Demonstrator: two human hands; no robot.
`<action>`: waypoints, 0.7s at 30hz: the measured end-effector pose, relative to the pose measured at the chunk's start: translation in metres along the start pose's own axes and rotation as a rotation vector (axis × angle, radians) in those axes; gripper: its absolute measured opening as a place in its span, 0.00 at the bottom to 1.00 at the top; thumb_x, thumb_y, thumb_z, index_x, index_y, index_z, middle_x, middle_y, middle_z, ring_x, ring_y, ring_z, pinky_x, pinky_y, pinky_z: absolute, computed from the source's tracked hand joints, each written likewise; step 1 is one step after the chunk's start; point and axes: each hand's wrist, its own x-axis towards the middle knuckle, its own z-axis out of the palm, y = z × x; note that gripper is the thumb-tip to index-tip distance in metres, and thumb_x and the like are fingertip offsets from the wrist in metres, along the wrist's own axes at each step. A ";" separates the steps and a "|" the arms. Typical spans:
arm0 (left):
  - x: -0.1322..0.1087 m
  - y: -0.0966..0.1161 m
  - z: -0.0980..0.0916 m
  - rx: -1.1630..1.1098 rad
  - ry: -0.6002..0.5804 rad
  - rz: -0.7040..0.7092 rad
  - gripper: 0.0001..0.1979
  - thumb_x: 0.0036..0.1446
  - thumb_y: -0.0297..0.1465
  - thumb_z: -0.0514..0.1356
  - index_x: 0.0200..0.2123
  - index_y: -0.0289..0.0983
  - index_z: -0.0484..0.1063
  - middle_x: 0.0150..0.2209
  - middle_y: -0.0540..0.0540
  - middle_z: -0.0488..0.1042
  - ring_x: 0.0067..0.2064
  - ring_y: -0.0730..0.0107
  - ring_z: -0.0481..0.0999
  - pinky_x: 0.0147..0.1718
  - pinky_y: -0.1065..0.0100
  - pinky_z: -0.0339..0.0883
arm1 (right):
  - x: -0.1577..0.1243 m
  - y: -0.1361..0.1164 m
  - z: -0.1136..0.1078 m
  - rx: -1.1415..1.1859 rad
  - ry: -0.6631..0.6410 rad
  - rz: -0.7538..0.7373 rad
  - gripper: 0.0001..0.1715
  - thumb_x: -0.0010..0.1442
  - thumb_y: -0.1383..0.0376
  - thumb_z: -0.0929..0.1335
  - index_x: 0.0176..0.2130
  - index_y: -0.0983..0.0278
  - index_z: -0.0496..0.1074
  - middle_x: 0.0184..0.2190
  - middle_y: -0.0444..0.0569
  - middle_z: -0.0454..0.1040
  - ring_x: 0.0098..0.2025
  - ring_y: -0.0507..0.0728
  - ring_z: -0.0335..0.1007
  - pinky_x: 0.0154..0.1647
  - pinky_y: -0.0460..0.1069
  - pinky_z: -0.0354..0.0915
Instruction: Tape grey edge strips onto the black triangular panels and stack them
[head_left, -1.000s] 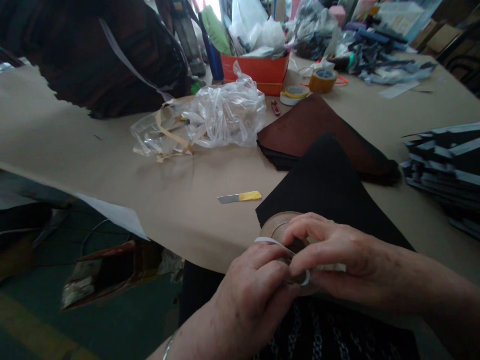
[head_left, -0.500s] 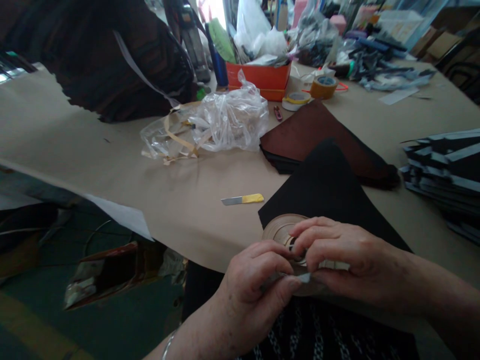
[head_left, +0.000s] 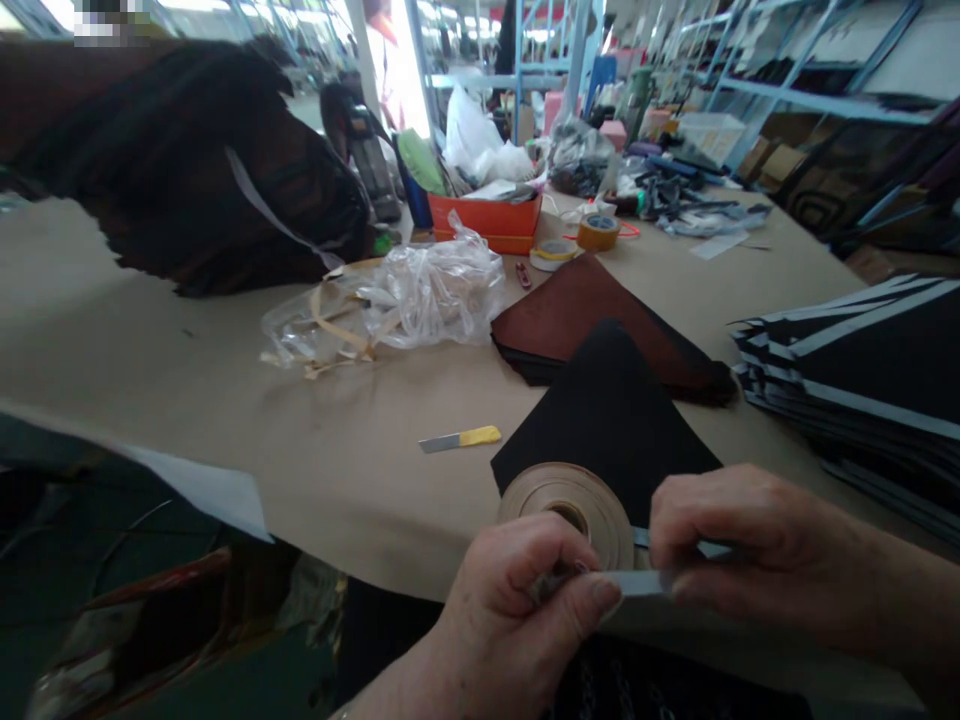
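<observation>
A pale strip (head_left: 636, 583) stretches between my two hands. Its left part is pinched between the thumb and fingers of my left hand (head_left: 529, 590), and my right hand (head_left: 739, 540) grips it farther right. Just behind my left hand a tan roll (head_left: 592, 492) lies on black sheet material (head_left: 611, 410), its round core partly visible. To the left of the roll, a knife (head_left: 459, 439) with a yellow handle and flat grey blade lies on the brown table covering.
Dark red sheets (head_left: 577, 310) lie behind the black one. Crumpled clear plastic (head_left: 442, 285), an orange box (head_left: 487, 223) and tape rolls (head_left: 598, 232) stand farther back. A dark stack (head_left: 225, 190) is at left, striped black pieces (head_left: 870, 350) at right. The table's edge (head_left: 322, 555) curves at front left.
My right hand has moved right, away from my left hand, exposing more of the strip between them and more of the roll. The view has tilted up, showing shelves behind the table.
</observation>
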 end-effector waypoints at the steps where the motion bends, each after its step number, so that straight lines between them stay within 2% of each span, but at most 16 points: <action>1: -0.003 -0.001 -0.002 -0.020 0.001 -0.019 0.07 0.56 0.29 0.60 0.27 0.34 0.72 0.26 0.46 0.75 0.29 0.70 0.74 0.29 0.69 0.69 | 0.000 0.003 -0.001 0.034 -0.006 0.024 0.02 0.60 0.66 0.67 0.34 0.60 0.72 0.27 0.41 0.72 0.28 0.48 0.67 0.28 0.43 0.60; 4: -0.017 -0.001 -0.016 -0.146 0.054 -0.095 0.08 0.57 0.32 0.61 0.28 0.35 0.72 0.27 0.46 0.75 0.31 0.68 0.75 0.31 0.67 0.71 | 0.013 0.014 -0.006 0.047 0.112 0.050 0.05 0.61 0.64 0.66 0.36 0.61 0.72 0.31 0.44 0.74 0.32 0.50 0.70 0.31 0.44 0.64; 7: -0.031 0.003 -0.043 -0.240 0.237 -0.119 0.07 0.57 0.33 0.61 0.28 0.36 0.72 0.28 0.48 0.75 0.33 0.69 0.75 0.34 0.68 0.72 | 0.049 0.023 -0.009 -0.021 0.220 0.035 0.08 0.63 0.63 0.64 0.38 0.62 0.72 0.34 0.46 0.74 0.35 0.52 0.70 0.35 0.45 0.65; 10: -0.044 0.006 -0.074 -0.200 0.460 -0.078 0.06 0.57 0.31 0.61 0.28 0.38 0.73 0.29 0.50 0.74 0.34 0.71 0.74 0.36 0.69 0.71 | 0.099 0.027 -0.005 -0.104 0.135 -0.004 0.10 0.63 0.65 0.63 0.37 0.63 0.73 0.33 0.45 0.74 0.34 0.51 0.69 0.36 0.45 0.64; 12: -0.051 0.006 -0.090 -0.154 0.547 -0.073 0.07 0.57 0.31 0.61 0.27 0.38 0.74 0.28 0.50 0.74 0.34 0.71 0.74 0.37 0.69 0.70 | 0.131 0.027 0.004 -0.219 0.055 -0.049 0.10 0.62 0.67 0.63 0.36 0.64 0.73 0.33 0.47 0.74 0.35 0.52 0.69 0.37 0.46 0.63; 14: -0.055 0.003 -0.099 -0.129 0.584 -0.107 0.08 0.56 0.31 0.62 0.25 0.37 0.74 0.28 0.49 0.74 0.35 0.70 0.74 0.38 0.69 0.68 | 0.158 0.024 0.015 -0.322 -0.009 -0.071 0.09 0.60 0.69 0.64 0.34 0.65 0.74 0.32 0.48 0.74 0.36 0.53 0.68 0.39 0.47 0.61; 16: -0.058 -0.001 -0.101 -0.137 0.589 -0.168 0.08 0.55 0.31 0.63 0.24 0.36 0.73 0.29 0.49 0.75 0.36 0.71 0.73 0.38 0.70 0.67 | 0.175 0.016 0.027 -0.317 -0.048 -0.063 0.09 0.59 0.69 0.64 0.34 0.65 0.75 0.31 0.48 0.74 0.35 0.53 0.68 0.38 0.47 0.60; 19: -0.059 -0.007 -0.097 -0.195 0.547 -0.276 0.10 0.55 0.31 0.63 0.23 0.36 0.73 0.31 0.49 0.75 0.35 0.73 0.72 0.37 0.72 0.64 | 0.182 -0.002 0.039 -0.087 -0.085 -0.042 0.08 0.59 0.66 0.65 0.35 0.65 0.75 0.30 0.46 0.74 0.33 0.51 0.67 0.36 0.45 0.60; 21: -0.056 -0.010 -0.093 -0.243 0.522 -0.308 0.10 0.54 0.32 0.64 0.22 0.36 0.73 0.31 0.49 0.75 0.36 0.72 0.72 0.37 0.72 0.63 | 0.179 -0.013 0.042 0.093 -0.133 -0.045 0.10 0.60 0.63 0.66 0.38 0.64 0.75 0.33 0.45 0.74 0.35 0.51 0.68 0.37 0.45 0.61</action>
